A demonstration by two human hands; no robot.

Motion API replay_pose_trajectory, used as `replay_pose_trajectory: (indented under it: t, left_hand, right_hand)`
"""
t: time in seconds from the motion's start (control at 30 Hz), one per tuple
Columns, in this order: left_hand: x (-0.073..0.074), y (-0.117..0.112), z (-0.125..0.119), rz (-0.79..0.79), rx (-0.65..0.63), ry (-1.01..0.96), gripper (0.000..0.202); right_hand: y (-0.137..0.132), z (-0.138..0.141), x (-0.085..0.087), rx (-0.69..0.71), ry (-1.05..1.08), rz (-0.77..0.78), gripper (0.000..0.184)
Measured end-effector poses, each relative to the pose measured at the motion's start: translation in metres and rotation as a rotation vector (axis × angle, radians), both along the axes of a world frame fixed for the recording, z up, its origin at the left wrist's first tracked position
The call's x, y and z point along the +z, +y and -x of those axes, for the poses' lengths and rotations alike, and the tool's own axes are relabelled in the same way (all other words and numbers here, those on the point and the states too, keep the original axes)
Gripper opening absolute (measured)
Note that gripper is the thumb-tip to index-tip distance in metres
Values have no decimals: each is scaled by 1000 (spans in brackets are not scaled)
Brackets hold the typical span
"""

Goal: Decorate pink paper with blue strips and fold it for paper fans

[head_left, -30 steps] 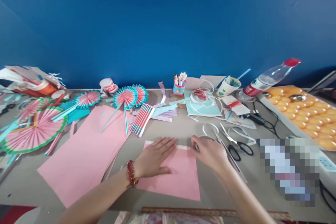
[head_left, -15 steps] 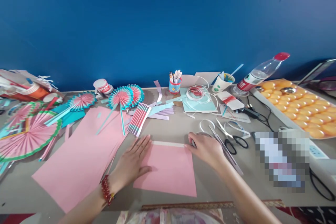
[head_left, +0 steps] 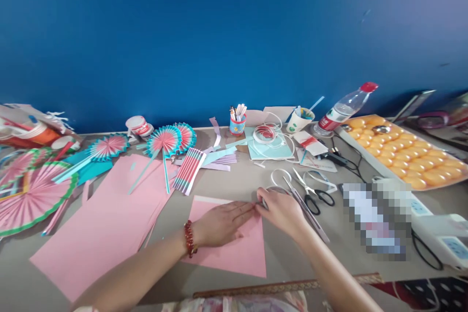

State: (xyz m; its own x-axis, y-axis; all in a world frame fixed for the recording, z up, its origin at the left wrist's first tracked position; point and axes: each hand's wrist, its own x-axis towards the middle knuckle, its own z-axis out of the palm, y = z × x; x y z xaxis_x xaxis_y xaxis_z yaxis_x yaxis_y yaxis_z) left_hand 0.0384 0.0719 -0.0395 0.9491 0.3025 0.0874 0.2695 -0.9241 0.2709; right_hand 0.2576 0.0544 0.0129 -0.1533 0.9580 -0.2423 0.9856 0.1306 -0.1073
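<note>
A small pink paper sheet [head_left: 239, 253] lies on the grey table in front of me, with a pale strip along its far edge. My left hand [head_left: 223, 223], with a red bead bracelet at the wrist, lies flat on the sheet, fingertips at its far right corner. My right hand [head_left: 280, 210] rests at that same corner, its fingers curled around the end of the strip. The fingertips of both hands meet there.
A large pink sheet [head_left: 102, 224] lies at left, with paper fans [head_left: 32, 195] and a folded striped bundle [head_left: 188, 175]. Scissors [head_left: 312, 195], a ruler [head_left: 310, 219], a bottle [head_left: 341, 107], cups and a tray of orange pieces [head_left: 405, 153] fill the right. A patterned strip [head_left: 285, 286] edges the table front.
My left hand slid left off the strip, then back right along the sheet's far edge to meet my right hand at the corner. The view shifted slightly right.
</note>
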Motion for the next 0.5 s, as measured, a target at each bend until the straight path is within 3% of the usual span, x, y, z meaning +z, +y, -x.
replay_pose_trajectory:
  t: [0.27,0.5]
  left_hand:
    - [1,-1,3,-21,-33,-29,60]
    - [-3,0,1,-31,-34,-7,59]
  right_hand:
    - [-13,-23,5,131,206,-15,35]
    - [-16,-12,5,129,77,-83,26]
